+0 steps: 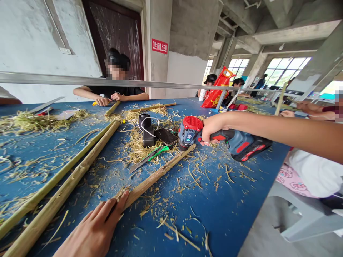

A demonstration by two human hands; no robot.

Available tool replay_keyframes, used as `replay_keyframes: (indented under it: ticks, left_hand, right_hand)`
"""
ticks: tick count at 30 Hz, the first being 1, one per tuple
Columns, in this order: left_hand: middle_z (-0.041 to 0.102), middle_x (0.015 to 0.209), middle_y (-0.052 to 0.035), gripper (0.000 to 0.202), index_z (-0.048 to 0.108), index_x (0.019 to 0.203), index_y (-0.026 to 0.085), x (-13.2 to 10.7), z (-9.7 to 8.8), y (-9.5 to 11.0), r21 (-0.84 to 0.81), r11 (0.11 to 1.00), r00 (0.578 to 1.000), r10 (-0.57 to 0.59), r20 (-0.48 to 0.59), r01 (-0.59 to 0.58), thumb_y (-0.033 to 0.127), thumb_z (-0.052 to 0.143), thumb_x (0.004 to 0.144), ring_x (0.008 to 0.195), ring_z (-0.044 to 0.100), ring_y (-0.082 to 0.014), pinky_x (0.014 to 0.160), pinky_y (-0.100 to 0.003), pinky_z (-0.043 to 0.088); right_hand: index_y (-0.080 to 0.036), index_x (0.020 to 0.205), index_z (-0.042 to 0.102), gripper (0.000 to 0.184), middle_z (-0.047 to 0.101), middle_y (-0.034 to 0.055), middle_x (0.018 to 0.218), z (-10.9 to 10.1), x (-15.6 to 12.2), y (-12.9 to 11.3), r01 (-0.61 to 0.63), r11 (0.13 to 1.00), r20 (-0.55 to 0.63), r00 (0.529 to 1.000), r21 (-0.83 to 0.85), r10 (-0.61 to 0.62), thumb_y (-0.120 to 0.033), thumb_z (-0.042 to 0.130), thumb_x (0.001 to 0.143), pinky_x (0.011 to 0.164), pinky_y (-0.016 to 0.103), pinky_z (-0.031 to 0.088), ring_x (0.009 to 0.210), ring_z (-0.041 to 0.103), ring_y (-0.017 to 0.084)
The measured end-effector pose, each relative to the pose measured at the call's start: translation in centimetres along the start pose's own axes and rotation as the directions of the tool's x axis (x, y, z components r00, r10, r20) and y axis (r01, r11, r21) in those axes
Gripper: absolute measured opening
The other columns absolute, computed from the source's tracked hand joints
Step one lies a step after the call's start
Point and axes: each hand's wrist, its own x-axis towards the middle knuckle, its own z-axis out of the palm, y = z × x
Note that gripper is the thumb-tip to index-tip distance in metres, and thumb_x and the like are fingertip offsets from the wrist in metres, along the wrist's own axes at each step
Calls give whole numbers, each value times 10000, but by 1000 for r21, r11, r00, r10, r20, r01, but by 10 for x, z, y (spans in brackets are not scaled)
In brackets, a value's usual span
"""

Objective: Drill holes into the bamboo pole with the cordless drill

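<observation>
My left hand [100, 223] is closed over the near end of a peeled wooden stick [158, 174], holding it against the blue table [214, 210]. In my right hand [211, 128] is a blue and red cordless sander [189, 130], gripped round its body, with a battery at the rear. Its round head rests on or just above the far end of the stick; the contact is hidden. Beside that end lie a green utility knife [150, 159] with its blade out and a dark phone-like slab [166, 136].
Two long poles [66, 192] lie along the left. A black device with a white cable [147, 130] stands among shavings [135, 146]. Across the table a person [115, 94] holds another stick. A metal bar [166, 84] crosses the view. A red bag [218, 91] stands at the back.
</observation>
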Motion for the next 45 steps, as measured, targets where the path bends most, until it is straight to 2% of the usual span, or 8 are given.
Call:
replay_keyframes:
  ticks: [10,22,28,35,42,45]
  left_hand:
    - [557,1104,-45,613,212,1370,290,-11,31,-24,6,996,996,86,9,-87,107,352,802,915,572,-145,796,-224,448]
    - [548,1137,-16,677,141,1383,302,-12,31,-25,8,997,996,82,17,-82,98,377,783,947,562,-134,809,-210,443]
    - [549,1150,-40,619,222,1368,290,-13,35,-28,8,997,997,78,20,-79,123,379,793,962,562,-154,829,-234,443]
    - [573,1088,-45,623,226,1370,276,-12,33,-25,32,996,996,84,-22,-83,96,340,785,899,578,-144,788,-223,451]
    - [567,1091,-47,654,123,1390,286,-13,35,-25,56,995,997,80,5,-80,95,330,800,905,574,-148,797,-248,458]
    - [558,1118,-52,641,131,1389,284,-13,37,-26,52,996,997,76,30,-78,112,334,806,926,567,-156,814,-257,455]
  right_hand:
    - [-138,535,585,109,509,17,440,0,0,-1,-29,999,-7,1000,16,29,-76,674,527,349,208,371,376,475,92]
    - [-142,526,568,127,531,16,455,-2,2,4,-43,997,-39,998,60,45,-84,679,511,351,197,377,385,486,89]
    - [-150,520,561,143,513,16,436,-2,3,2,-70,996,-61,995,64,74,-80,685,508,351,211,368,384,477,97]
    - [-130,538,573,78,524,25,470,-5,4,3,-30,999,24,999,-15,31,-110,645,562,394,208,383,400,475,85]
    - [-134,527,559,89,506,18,445,-5,6,4,0,1000,50,999,-7,0,-110,628,579,385,204,377,391,471,88]
    - [-135,528,564,97,508,15,452,-4,6,3,-7,1000,41,999,6,7,-104,648,565,390,208,387,389,472,86]
